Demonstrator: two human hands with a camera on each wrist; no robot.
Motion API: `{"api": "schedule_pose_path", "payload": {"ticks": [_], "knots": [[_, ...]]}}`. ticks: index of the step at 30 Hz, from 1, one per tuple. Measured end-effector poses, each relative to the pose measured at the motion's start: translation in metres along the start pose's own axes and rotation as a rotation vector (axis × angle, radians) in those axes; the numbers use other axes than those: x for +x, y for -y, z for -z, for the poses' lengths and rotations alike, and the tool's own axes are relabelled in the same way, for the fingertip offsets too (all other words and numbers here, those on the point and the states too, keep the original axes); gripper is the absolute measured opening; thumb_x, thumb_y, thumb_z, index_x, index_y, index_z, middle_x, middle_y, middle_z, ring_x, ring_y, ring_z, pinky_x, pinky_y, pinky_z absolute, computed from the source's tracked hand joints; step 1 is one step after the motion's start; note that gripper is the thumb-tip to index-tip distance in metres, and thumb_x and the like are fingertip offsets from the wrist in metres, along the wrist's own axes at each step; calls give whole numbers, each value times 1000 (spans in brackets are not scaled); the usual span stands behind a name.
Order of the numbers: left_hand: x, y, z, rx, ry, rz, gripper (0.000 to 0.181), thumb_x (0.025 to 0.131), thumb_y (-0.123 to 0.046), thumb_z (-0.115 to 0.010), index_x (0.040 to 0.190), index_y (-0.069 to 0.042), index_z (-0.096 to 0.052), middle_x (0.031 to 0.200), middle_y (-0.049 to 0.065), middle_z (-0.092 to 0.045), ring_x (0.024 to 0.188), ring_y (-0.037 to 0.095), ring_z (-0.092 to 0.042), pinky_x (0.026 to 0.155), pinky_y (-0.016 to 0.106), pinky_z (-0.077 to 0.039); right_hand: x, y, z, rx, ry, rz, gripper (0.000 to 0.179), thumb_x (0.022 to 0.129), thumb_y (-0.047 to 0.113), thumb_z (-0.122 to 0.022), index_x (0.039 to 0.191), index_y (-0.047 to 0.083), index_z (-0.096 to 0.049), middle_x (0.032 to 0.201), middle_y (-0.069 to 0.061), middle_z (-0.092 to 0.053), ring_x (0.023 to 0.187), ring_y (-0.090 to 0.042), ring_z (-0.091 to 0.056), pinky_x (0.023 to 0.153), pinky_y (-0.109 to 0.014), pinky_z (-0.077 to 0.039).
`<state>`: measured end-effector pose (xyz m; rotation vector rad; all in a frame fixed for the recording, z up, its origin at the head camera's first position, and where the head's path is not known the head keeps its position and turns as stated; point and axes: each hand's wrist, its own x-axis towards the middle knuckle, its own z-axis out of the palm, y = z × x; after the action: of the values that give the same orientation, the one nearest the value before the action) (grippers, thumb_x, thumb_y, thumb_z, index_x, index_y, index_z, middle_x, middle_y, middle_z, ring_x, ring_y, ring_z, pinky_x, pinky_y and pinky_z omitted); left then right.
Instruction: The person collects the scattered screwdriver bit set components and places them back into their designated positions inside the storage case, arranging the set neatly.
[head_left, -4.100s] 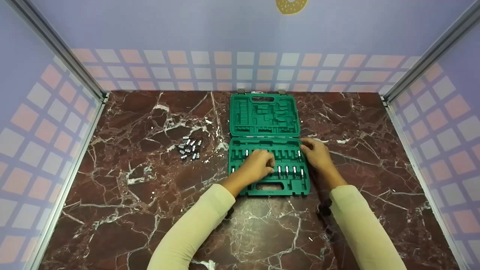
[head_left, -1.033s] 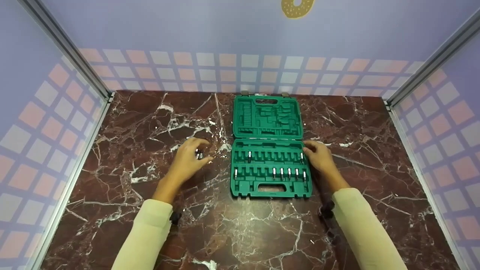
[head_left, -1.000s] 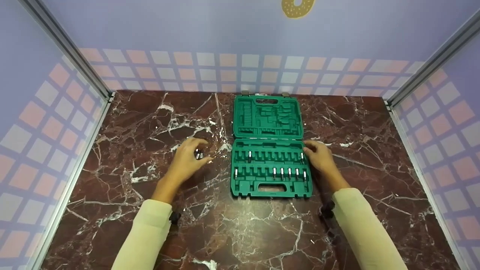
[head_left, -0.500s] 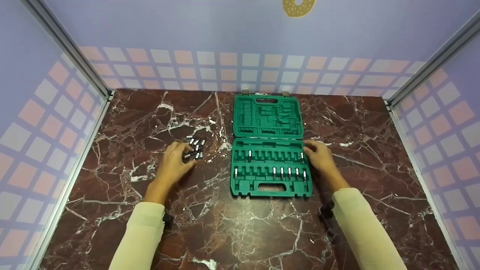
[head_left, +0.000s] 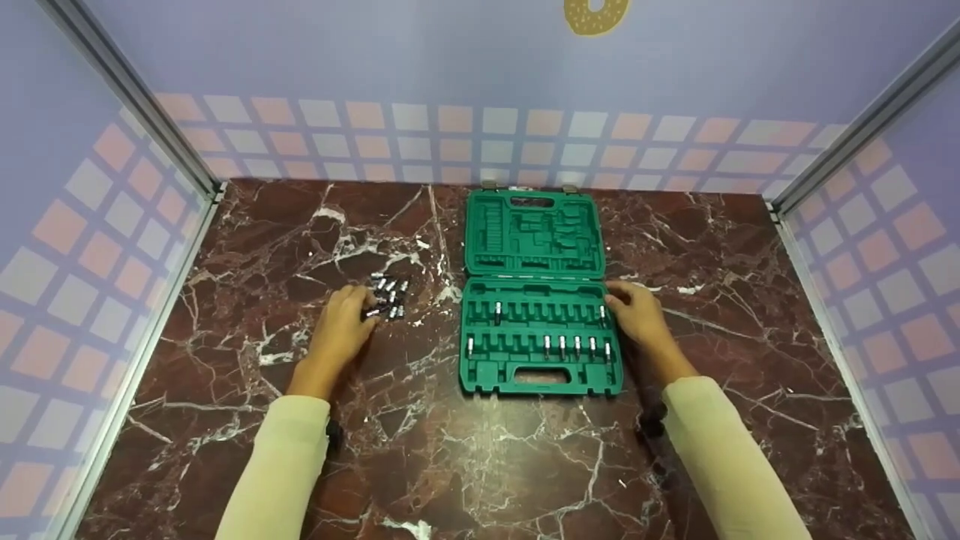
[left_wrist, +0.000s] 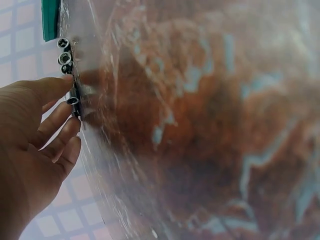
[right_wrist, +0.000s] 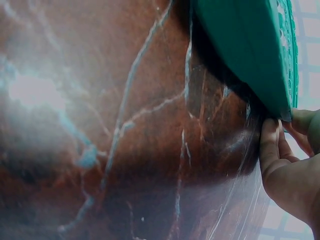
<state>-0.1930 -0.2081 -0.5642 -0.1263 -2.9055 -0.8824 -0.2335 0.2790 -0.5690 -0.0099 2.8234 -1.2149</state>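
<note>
My left hand [head_left: 339, 322] is at the left side of a small pile of bit sockets [head_left: 394, 294], silver with dark ends. In the left wrist view, one socket [left_wrist: 73, 96] lies between the thumb and fingers, which stand apart from each other. My right hand [head_left: 637, 315] holds the right rim of an open green tool case [head_left: 540, 379], near its hinge. The right wrist view has the fingertips [right_wrist: 270, 131] at the case's edge. Several bit sockets [head_left: 562, 345] sit in the case's two slot rows; other slots are bare.
The case's moulded lid [head_left: 534, 229] lies folded back toward the tiled rear wall [head_left: 480, 135]. Red-brown marble tabletop [head_left: 480, 465] surrounds everything, with side walls at left and right.
Four seconds ago my left hand was over the case. It then moved left over the sockets, and has since drawn back to the pile's left side. My right hand keeps its place.
</note>
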Motion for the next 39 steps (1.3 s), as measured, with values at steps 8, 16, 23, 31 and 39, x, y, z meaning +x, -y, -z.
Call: {"api": "schedule_pose_path", "payload": {"ticks": [8,16,23,31,39], "knots": [[1,4,-3,1,-14,-55,21,84,5,-77,100,0,-65,105,20,-67,104,41,-60,95,54,-50,0,0,-1,-13,1,-11,36,105,13,-58,138,-2,-62,136,-27,-63,129,-42,-58,109,-56,-46],[-1,5,-1,-137,-56,-55,19,80,10,-71,95,1,-65,97,19,-65,93,36,-63,87,47,-54,-1,0,-1,-9,4,-20,37,106,14,-57,139,-1,-61,138,-27,-62,131,-42,-56,109,-56,-45],[-1,-4,3,-240,-121,-47,13,77,12,-70,86,3,-70,89,17,-66,79,30,-68,70,25,-57,-1,0,-1,5,8,-22,37,106,13,-57,140,-1,-60,137,-27,-62,130,-42,-57,109,-56,-46],[0,-22,6,-321,-106,-22,13,78,10,-73,87,1,-73,91,14,-69,79,28,-71,73,32,-62,0,2,-1,22,0,-36,36,106,14,-57,138,-1,-62,136,-27,-63,127,-42,-58,108,-56,-46],[0,-51,3,-418,-37,-76,14,81,9,-74,93,3,-77,95,16,-73,77,24,-70,71,22,-59,0,0,-2,19,2,-37,36,106,13,-57,139,-2,-61,135,-27,-63,128,-42,-58,108,-56,-46]]}}
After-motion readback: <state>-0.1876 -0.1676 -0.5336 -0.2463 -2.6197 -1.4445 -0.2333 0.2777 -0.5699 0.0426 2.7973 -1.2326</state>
